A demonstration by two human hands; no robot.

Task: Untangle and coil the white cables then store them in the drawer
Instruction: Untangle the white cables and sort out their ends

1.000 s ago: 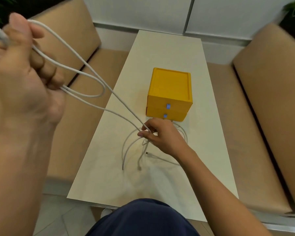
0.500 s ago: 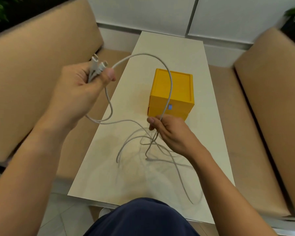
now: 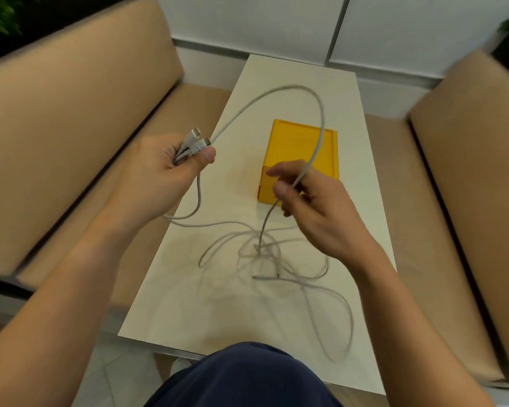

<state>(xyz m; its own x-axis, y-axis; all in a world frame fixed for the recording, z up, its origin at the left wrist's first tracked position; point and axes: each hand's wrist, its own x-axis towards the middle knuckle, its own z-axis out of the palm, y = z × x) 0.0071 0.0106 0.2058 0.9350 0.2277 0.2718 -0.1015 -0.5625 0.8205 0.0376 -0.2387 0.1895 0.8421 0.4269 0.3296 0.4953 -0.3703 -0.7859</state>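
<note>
My left hand [image 3: 165, 168] is clamped on two plug ends [image 3: 199, 141] of the white cables [image 3: 279, 90], thumb pressing them against my fingers. One strand arcs high over the tabletop [image 3: 291, 74] to my right hand [image 3: 315, 207], whose curled fingers pinch it. Below, it drops into a tangle [image 3: 260, 251] lying on the tabletop near me.

I judge this the untangling step, with coiling not yet begun. Next I should draw the held strand free of the knot, slowly, so the loops don't tighten.

The yellow drawer box [image 3: 300, 142] stands just beyond my right hand, its front mostly hidden. One loop [image 3: 347, 333] trails close to the near right edge and could slip off. Padded benches [image 3: 71, 127] flank both sides; open room lies at the far end.
</note>
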